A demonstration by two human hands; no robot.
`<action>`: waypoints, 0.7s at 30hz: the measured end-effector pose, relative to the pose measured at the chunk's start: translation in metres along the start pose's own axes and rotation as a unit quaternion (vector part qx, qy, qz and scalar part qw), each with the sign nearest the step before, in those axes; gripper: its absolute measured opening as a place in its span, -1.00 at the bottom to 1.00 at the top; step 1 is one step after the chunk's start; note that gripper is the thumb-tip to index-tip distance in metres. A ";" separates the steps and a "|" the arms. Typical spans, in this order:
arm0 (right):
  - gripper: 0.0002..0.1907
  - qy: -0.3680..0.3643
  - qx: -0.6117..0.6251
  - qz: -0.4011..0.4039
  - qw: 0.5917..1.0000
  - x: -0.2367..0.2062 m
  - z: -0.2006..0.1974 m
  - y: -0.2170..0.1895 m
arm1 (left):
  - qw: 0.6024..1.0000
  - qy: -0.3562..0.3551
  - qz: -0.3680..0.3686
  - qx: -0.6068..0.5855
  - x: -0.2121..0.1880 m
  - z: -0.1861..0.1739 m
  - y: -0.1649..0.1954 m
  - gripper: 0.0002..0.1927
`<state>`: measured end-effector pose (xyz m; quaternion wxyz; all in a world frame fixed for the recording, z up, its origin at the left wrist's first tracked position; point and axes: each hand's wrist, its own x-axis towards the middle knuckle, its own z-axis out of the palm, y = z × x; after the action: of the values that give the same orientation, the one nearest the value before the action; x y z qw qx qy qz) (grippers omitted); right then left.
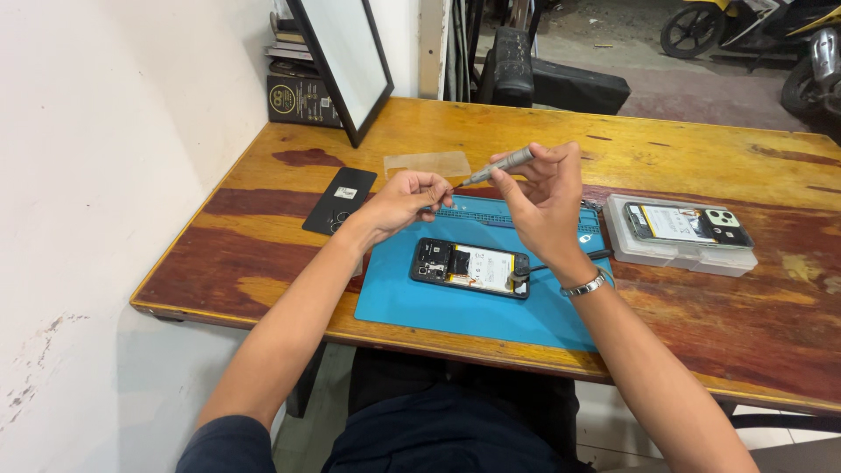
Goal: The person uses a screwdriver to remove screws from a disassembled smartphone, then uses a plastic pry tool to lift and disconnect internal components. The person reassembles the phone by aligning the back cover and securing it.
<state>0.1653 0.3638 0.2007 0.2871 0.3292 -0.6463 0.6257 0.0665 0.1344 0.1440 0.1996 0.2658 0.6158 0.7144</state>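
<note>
My right hand [543,197] holds a grey metal screwdriver [499,165] raised above the mat, its tip pointing left. My left hand [407,197] pinches at that tip with fingers closed; whatever small thing it grips is too small to see. Below both hands an opened black phone [471,267] with its back removed lies flat on a blue work mat [394,293], battery and boards exposed.
A black phone back cover [340,200] and a clear film [427,164] lie on the wooden table [701,149]. A clear plastic box [679,250] with another opened phone on top sits at right. A framed panel [346,61] and books [298,83] stand against the wall.
</note>
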 end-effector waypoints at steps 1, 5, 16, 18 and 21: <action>-0.57 -0.003 -0.005 -0.002 1.000 0.000 0.001 0.001 | 1.000 -0.004 0.000 -0.005 0.000 0.000 0.000 -0.73; -0.57 -0.001 -0.010 -0.002 1.000 -0.001 0.002 0.003 | 1.000 -0.002 -0.011 0.009 -0.001 0.000 0.000 -0.73; -0.58 -0.007 -0.027 -0.006 1.000 -0.002 0.002 0.000 | 1.000 -0.019 -0.009 0.018 -0.002 0.004 0.001 -0.73; -0.58 -0.008 -0.025 -0.007 1.000 -0.002 0.002 -0.001 | 1.000 -0.015 -0.011 0.023 -0.002 0.005 0.001 -0.74; -0.59 -0.012 -0.029 -0.011 0.999 -0.002 0.001 -0.002 | 1.000 -0.017 -0.012 0.021 -0.002 0.006 0.002 -0.74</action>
<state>0.1682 0.3625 0.2002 0.2953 0.3353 -0.6639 0.5997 0.0719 0.1374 0.1466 0.2131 0.2747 0.6301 0.6944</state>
